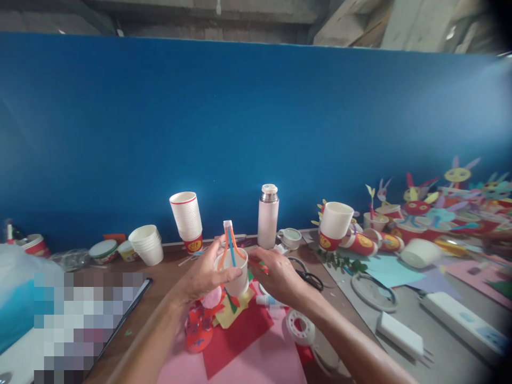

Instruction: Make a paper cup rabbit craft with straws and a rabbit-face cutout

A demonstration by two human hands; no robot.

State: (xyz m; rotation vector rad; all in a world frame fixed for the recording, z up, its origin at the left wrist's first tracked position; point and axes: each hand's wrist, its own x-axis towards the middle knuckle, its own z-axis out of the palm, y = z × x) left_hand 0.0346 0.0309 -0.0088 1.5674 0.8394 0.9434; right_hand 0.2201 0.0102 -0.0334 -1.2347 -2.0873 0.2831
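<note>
Cup (239, 282) in left hand (205, 271); strips (232, 250) upright inside
Cup nearly vertical, toward the desk's (162, 278) back edge; left hand nearer, gripping its side; right hand (276, 271) curls just rightward, hold unclear.

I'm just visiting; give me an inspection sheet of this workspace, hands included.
Surface: brown table, with red paper lying on pink paper.
Job's things: white cup with orange and blue strips rising above its rim.
Clutter: tall cup stack, pink flask, tape roll, decorated paper figures at the right.
Hands: left hand holds the cup; right hand is close beside it, grip unclear.
Cables: looped grey cable near a white power strip.
Surroundings: blue partition behind, concrete ceiling above.
</note>
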